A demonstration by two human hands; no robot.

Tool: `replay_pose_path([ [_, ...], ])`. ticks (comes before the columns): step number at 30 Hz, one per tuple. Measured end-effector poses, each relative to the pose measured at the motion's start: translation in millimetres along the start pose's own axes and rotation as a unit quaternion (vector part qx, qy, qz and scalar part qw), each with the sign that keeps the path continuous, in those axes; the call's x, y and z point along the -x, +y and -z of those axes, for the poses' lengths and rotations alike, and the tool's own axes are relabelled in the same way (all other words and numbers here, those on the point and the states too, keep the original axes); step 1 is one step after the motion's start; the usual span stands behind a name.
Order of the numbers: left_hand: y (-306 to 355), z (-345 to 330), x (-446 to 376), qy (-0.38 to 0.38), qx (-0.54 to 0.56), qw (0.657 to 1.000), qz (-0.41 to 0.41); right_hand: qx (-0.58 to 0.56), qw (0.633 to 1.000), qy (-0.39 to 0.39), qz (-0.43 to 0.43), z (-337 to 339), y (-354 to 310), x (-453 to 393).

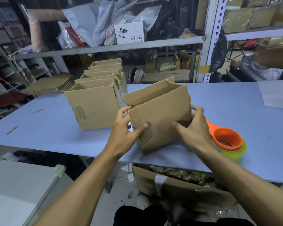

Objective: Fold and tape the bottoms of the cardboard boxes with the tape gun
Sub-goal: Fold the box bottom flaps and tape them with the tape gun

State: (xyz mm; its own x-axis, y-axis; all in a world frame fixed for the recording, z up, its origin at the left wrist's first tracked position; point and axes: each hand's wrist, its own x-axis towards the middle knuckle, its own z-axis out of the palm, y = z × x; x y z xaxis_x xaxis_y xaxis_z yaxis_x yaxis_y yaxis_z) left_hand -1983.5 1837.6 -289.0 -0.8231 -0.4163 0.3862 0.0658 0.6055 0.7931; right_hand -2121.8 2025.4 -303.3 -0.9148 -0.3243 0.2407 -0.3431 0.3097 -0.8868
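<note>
While both hands are gripping it, the cardboard box (157,115) is tilting at the desk's (235,101) near edge: left hand (126,128) clasping one side, right hand (191,128) the other, likely for flap folding. Tape gun (227,141) is lying just right; finished boxes (96,95) are lining up behind.

Tilted open brown cardboard box (158,115) on table, orange tape gun (225,139) beside it

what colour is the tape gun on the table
Orange on top, yellow-green underneath: the tape gun, seen in the head view.
</note>
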Motion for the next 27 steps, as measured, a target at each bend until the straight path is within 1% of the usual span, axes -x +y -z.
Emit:
replay_pose_path([
  [1, 3.2, -4.1, -0.5, 0.028, 0.013, 0.999, 0.013, 0.002, 1.000, -0.009, 0.018, 1.0, -4.1, -2.8],
  [2, 8.3, -7.6, -0.5, 0.062, -0.001, 0.998, 0.022, 0.013, 0.999, -0.021, 0.040, 2.4, -8.8, -4.5],
  [3, 14.3, -10.0, -1.4, 0.094, -0.039, 0.994, 0.034, 0.029, 0.997, -0.034, 0.064, 3.2, -12.6, -5.9],
  [5, 26.3, -16.0, -4.5, 0.145, -0.148, 0.977, 0.057, 0.074, 0.987, -0.069, 0.122, 2.0, -21.6, -4.9],
  [7, 40.1, -20.4, -10.0, 0.160, -0.230, 0.956, 0.088, 0.149, 0.965, -0.119, 0.180, -2.4, -28.6, -0.4],
  [8, 46.3, -20.2, -14.2, 0.163, -0.246, 0.949, 0.114, 0.193, 0.950, -0.147, 0.196, -3.4, -31.6, 2.1],
  [11, 46.8, -16.0, -23.4, 0.153, -0.241, 0.942, 0.178, 0.298, 0.904, -0.243, 0.185, -2.1, -39.2, 6.3],
  [12, 43.4, -15.1, -21.5, 0.138, -0.226, 0.943, 0.200, 0.331, 0.885, -0.268, 0.188, -1.8, -39.6, 7.4],
  [14, 28.8, -18.1, -13.7, 0.100, -0.133, 0.954, 0.251, 0.384, 0.853, -0.282, 0.211, 0.0, -38.6, 7.5],
  [15, 23.0, -20.9, -7.1, 0.084, -0.078, 0.954, 0.277, 0.399, 0.846, -0.278, 0.220, 1.6, -36.8, 6.0],
  [17, 14.8, -27.2, 7.6, 0.055, 0.017, 0.943, 0.327, 0.417, 0.837, -0.273, 0.224, 6.9, -33.3, 2.4],
  [19, 8.4, -31.0, 16.6, 0.058, 0.064, 0.939, 0.334, 0.425, 0.834, -0.280, 0.213, 10.6, -29.1, 0.0],
  [20, 6.7, -30.7, 18.3, 0.075, 0.054, 0.942, 0.324, 0.423, 0.835, -0.285, 0.207, 11.7, -28.1, -0.6],
  [21, 6.3, -29.1, 19.0, 0.092, 0.014, 0.949, 0.302, 0.422, 0.835, -0.291, 0.202, 13.1, -28.6, -1.0],
  [22, 8.2, -25.0, 19.9, 0.110, -0.036, 0.960, 0.255, 0.421, 0.834, -0.296, 0.199, 14.8, -29.5, -1.4],
  [23, 9.1, -18.4, 19.5, 0.119, -0.087, 0.972, 0.181, 0.423, 0.832, -0.298, 0.202, 17.1, -31.6, -2.6],
  [24, 10.8, -10.3, 17.8, 0.100, -0.136, 0.982, 0.088, 0.426, 0.828, -0.300, 0.209, 19.4, -32.6, -5.0],
  [25, 11.6, -1.5, 15.1, 0.043, -0.174, 0.984, 0.000, 0.425, 0.823, -0.305, 0.221, 21.7, -32.7, -7.7],
  [26, 11.6, 6.0, 11.6, -0.040, -0.222, 0.972, -0.065, 0.418, 0.819, -0.317, 0.235, 23.3, -31.2, -10.6],
  [27, 11.5, 11.0, 8.5, -0.121, -0.282, 0.945, -0.114, 0.406, 0.813, -0.332, 0.251, 23.9, -28.9, -13.4],
])
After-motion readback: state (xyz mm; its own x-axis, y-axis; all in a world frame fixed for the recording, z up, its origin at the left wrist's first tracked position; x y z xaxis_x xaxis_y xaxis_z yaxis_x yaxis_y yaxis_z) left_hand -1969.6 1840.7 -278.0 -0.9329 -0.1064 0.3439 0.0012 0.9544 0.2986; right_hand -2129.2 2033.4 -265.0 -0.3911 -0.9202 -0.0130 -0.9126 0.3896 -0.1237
